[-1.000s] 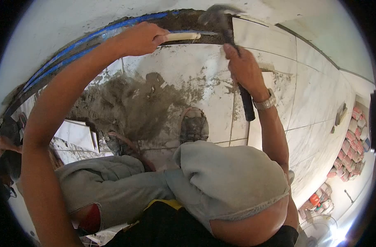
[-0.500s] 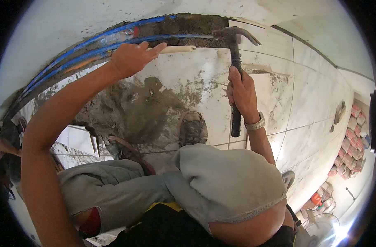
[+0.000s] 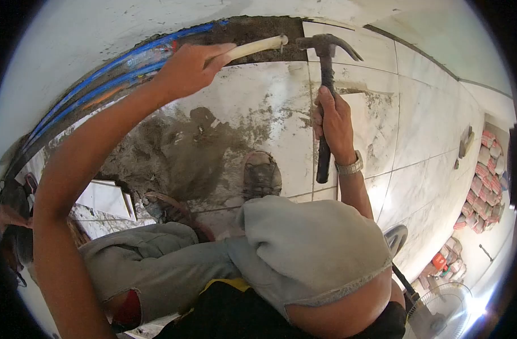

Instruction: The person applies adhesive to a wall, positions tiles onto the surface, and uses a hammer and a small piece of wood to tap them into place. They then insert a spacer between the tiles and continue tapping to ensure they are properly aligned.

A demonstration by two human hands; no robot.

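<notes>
My right hand [image 3: 336, 121] is wrapped round the dark handle of a claw hammer [image 3: 326, 73], which stands nearly upright in view, its claw pointing right. In my left hand [image 3: 193, 70] is a pale stick [image 3: 258, 48] with a rounded end, tilted up to the right. Its tip lies just left of the hammer's striking face, with a small gap showing between them. A small dark bit is visible at the tip; I cannot make out what it is. Behind the stick runs a strip of rough mortar [image 3: 255, 31] along the wall, with blue pipes [image 3: 111, 85] in it.
Wet grey mortar [image 3: 185, 152] is smeared over white floor tiles [image 3: 422, 135]. Cut tile pieces [image 3: 104, 199] lie near my shoe [image 3: 262, 175]. Stacked bags [image 3: 481, 192] and a fan [image 3: 439, 311] are at the right. Part of another person [image 3: 12, 217] shows at the far left.
My left hand has moved the pale stick up towards the wall and tilted its tip higher. The hammer has shifted slightly right, still in my right hand. The whole view has moved a little.
</notes>
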